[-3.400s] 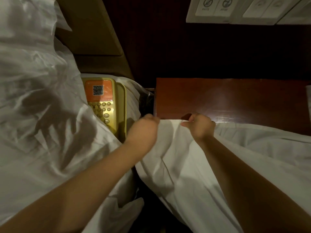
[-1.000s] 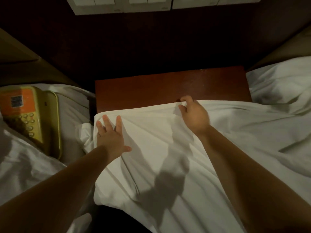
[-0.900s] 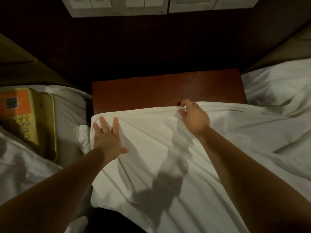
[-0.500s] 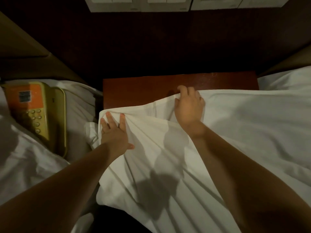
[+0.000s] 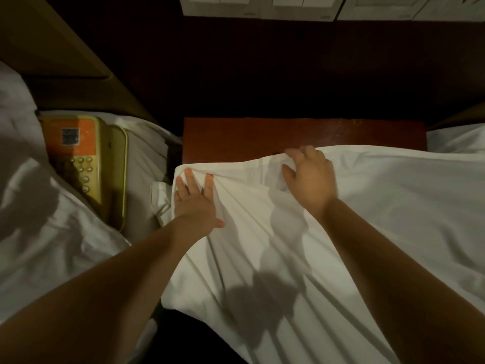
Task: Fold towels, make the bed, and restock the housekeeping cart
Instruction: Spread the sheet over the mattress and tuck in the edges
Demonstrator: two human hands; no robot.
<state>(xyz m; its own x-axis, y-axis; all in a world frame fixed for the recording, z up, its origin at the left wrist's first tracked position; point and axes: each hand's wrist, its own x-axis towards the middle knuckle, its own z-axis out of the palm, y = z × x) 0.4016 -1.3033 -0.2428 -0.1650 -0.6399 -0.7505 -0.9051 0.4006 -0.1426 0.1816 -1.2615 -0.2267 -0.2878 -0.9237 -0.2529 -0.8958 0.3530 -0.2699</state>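
as left hand (image 5: 195, 206) presses sheet (image 5: 262, 232), phone label (image 5: 76, 137) blurs.

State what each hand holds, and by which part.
The right hand grips the sheet by its top edge, over the nightstand. The left hand holds nothing; it presses flat on the sheet.
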